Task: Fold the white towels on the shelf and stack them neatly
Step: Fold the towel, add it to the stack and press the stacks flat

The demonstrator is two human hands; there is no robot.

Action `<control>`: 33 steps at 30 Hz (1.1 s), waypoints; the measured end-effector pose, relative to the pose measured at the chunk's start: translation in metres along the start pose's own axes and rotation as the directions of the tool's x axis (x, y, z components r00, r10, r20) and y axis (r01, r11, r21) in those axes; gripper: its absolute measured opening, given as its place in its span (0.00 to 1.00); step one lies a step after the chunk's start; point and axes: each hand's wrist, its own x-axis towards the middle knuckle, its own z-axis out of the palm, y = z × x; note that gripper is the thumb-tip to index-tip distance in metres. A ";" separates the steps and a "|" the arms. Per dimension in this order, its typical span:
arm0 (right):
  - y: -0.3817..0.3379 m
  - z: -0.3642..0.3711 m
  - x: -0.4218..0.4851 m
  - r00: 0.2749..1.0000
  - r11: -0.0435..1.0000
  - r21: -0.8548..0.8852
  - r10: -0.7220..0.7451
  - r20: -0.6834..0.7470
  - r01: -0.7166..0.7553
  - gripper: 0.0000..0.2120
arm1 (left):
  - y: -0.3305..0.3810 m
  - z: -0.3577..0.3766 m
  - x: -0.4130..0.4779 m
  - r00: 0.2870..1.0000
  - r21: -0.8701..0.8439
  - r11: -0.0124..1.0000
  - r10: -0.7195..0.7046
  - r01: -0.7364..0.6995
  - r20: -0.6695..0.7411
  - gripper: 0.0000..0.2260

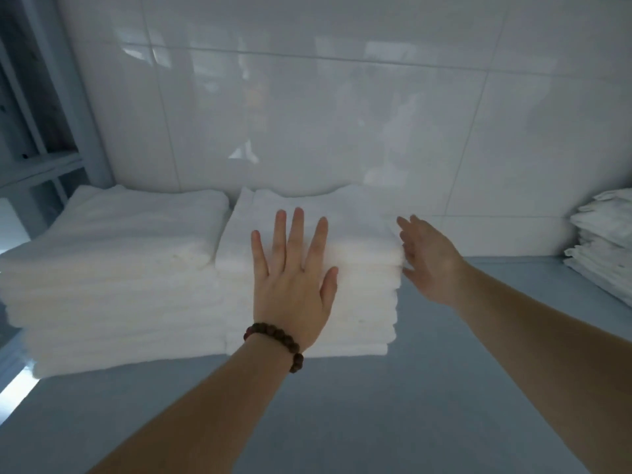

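The left hand (290, 292) lay flat, released, atop the towel stack (359, 227), the right hand (427, 265) open at its right side; squaring it likely wanted gentle, even pressure.

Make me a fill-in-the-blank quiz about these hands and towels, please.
1. The bead bracelet is on the ____ wrist.
2. The left hand lies flat on the towel stack standing to the ____ of the other stack.
3. The right hand, fingers straight, is at that stack's ____ side.
4. The shelf under the towels is ____.
Missing words: left; right; right; blue.
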 end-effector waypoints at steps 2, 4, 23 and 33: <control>0.022 -0.014 0.013 0.999 0.999 -0.038 0.022 0.049 -0.020 0.26 | 0.015 0.021 -0.006 0.998 0.021 0.999 0.039 -0.038 -0.041 0.28; 0.046 -0.014 0.022 0.990 0.996 -0.036 0.084 0.116 -0.080 0.35 | 0.024 0.041 -0.009 0.996 0.054 0.998 0.043 -0.039 -0.075 0.28; 0.103 0.030 0.029 0.930 0.839 0.476 0.088 0.357 -0.262 0.26 | 0.057 0.098 -0.018 0.990 0.145 0.986 -0.070 0.088 -0.125 0.31; 0.029 0.022 0.068 0.946 0.948 0.275 0.068 0.317 -0.160 0.29 | 0.030 0.066 0.019 0.968 0.109 0.969 -0.206 0.222 -0.142 0.29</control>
